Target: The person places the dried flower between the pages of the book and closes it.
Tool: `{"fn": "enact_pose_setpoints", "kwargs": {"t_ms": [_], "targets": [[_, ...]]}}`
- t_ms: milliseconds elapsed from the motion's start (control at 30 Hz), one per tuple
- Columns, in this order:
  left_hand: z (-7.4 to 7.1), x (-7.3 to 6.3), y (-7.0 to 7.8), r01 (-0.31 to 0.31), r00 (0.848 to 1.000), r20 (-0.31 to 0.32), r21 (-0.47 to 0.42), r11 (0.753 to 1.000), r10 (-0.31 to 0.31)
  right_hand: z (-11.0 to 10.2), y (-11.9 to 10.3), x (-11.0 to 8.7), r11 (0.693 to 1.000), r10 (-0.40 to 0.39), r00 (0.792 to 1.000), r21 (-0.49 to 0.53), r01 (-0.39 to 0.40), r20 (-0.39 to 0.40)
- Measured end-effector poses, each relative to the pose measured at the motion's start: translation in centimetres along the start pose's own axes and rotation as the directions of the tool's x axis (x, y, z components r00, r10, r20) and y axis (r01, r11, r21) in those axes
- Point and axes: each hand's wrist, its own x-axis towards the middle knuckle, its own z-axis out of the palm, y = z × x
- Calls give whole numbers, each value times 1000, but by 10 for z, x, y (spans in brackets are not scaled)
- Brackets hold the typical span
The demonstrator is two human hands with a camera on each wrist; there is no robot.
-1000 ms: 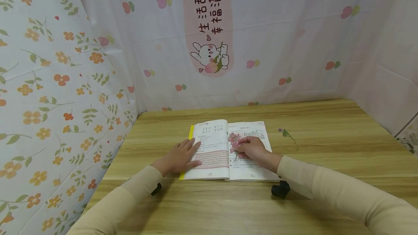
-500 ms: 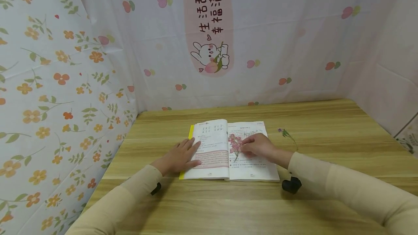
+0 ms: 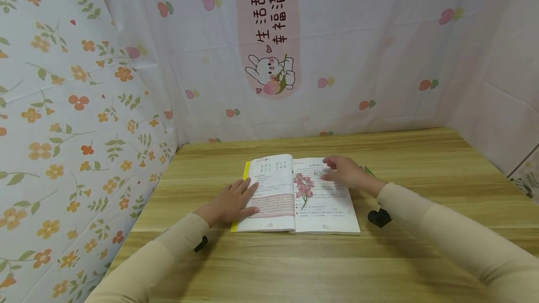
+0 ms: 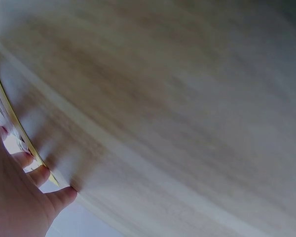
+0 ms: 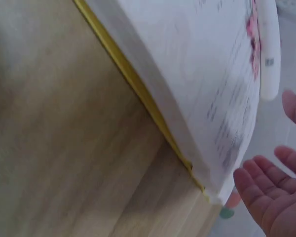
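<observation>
An open book [image 3: 328, 221] with a yellow cover lies on the wooden table. My left hand [image 3: 233, 201] rests on its left page, fingers spread. In the left wrist view that hand [image 4: 19, 192] reaches over the yellow edge. A pressed sprig of pink flowers [image 3: 304, 186] lies on the right page near the spine. Over the upper right of that page is my right hand [image 3: 347, 173], fingers loosely bent and holding nothing. The right wrist view shows this hand [image 5: 276, 197] with thumb and fingers apart. Beyond it a small green-leaved flower [image 3: 368, 170] is mostly hidden by the hand.
The wooden table [image 3: 421, 167] stretches around the book on all sides. A printed cloth [image 3: 358, 60] hangs along the back, and a floral cloth [image 3: 84, 130] on the left. Dark wrist devices [image 3: 380, 218] sit under the sleeves.
My right hand has let go of the pink flower sprig and moved right and away toward the page's upper corner. It now covers most of the small flower. The left hand stays put.
</observation>
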Motion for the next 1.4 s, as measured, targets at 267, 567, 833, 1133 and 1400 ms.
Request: {"fn": "enact_pose_setpoints", "kwargs": {"t_ms": [267, 567, 833, 1133, 1400], "targets": [[1, -1, -1, -4, 1000, 1, -12, 1000, 4, -3, 21, 17, 971, -110, 993, -210, 115, 31], [2, 0, -2, -4, 1000, -3, 5, 1000, 4, -2, 49, 31, 908, -168, 982, -374, 188, 88], [3, 0, -2, -6, 1000, -10, 15, 1000, 7, 0, 63, 38, 857, -113, 981, -484, 177, 160], [0, 0, 0, -11, 1000, -15, 17, 1000, 11, 1, 66, 38, 868, -106, 982, -467, 170, 159], [0, 0, 0, -11, 1000, -15, 23, 1000, 11, -1, 62, 38, 849, -127, 984, -499, 173, 125]]}}
